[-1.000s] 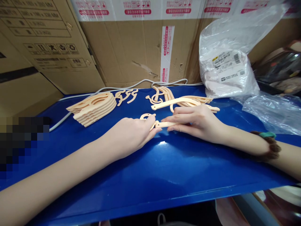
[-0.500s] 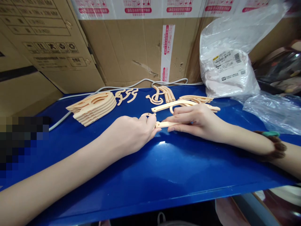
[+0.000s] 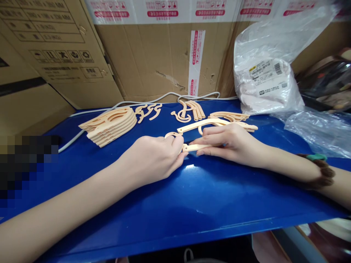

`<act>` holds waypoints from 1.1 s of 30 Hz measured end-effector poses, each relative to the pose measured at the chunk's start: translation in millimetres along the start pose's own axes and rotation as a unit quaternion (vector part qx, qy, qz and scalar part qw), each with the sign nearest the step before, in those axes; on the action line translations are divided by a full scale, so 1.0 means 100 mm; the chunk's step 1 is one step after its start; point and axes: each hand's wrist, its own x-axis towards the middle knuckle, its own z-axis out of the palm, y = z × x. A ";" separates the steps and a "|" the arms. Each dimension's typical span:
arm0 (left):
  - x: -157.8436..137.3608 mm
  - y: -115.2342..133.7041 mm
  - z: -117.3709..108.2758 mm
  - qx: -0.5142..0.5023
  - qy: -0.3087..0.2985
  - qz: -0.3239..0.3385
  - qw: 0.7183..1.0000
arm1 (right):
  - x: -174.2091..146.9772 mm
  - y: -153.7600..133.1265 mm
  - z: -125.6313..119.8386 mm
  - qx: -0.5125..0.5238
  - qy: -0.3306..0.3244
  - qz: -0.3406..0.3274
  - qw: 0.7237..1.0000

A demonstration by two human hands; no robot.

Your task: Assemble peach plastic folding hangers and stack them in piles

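Observation:
Over the middle of the table, my left hand (image 3: pixel 160 155) is closed in a pinch on a cream plastic hanger hook (image 3: pixel 171 134), most of it hidden behind the fingers. My right hand (image 3: pixel 231 144) grips a cream hanger arm (image 3: pixel 190 148) between thumb and fingers. The arm's holed end meets my left fingertips; whether it is joined to the hook cannot be seen. Just behind my right hand lies another hanger arm (image 3: pixel 196 125), with a curved piece partly under it. Further back are several loose curved arms (image 3: pixel 199 110) and a hook (image 3: pixel 182 117).
A stack of folded hangers (image 3: pixel 109 126) sits at the left on the blue table (image 3: pixel 175 212), beside small S-shaped hooks (image 3: pixel 150 110). More arms (image 3: pixel 230 115) lie right of centre. A white cable (image 3: pixel 145 100), cardboard boxes (image 3: pixel 153 54) and a plastic bag (image 3: pixel 265 80) line the back.
Both hands keep their grip. The held arm's end has tilted or shifted slightly at my left fingertips. The whole view has moved a little.

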 end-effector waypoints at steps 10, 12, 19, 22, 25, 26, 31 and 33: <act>0.00 -0.05 0.08 -0.050 -0.020 -0.008 0.999 | -0.01 -0.06 0.01 -0.093 -0.002 -0.006 0.996; 0.00 -0.05 0.08 -0.066 -0.023 -0.008 0.998 | -0.01 -0.06 0.02 -0.087 -0.001 -0.005 0.996; 0.00 -0.06 0.09 -0.097 -0.044 -0.012 0.994 | -0.01 -0.06 0.03 -0.088 0.003 -0.008 0.996; -0.01 -0.06 0.08 -0.101 -0.057 -0.016 0.993 | -0.01 -0.06 0.04 -0.088 0.004 -0.008 0.996; 0.00 -0.05 0.07 -0.103 -0.063 -0.018 0.992 | -0.01 -0.06 0.04 -0.093 0.002 -0.008 0.996; 0.00 -0.05 0.07 -0.104 -0.066 -0.018 0.992 | -0.01 -0.06 0.04 -0.094 0.000 -0.007 0.996; 0.00 -0.06 0.06 -0.109 -0.073 -0.020 0.991 | -0.01 -0.06 0.04 -0.095 -0.002 -0.004 0.995; 0.00 -0.07 0.07 -0.116 -0.073 -0.019 0.990 | -0.01 -0.05 0.05 -0.103 0.002 -0.011 0.995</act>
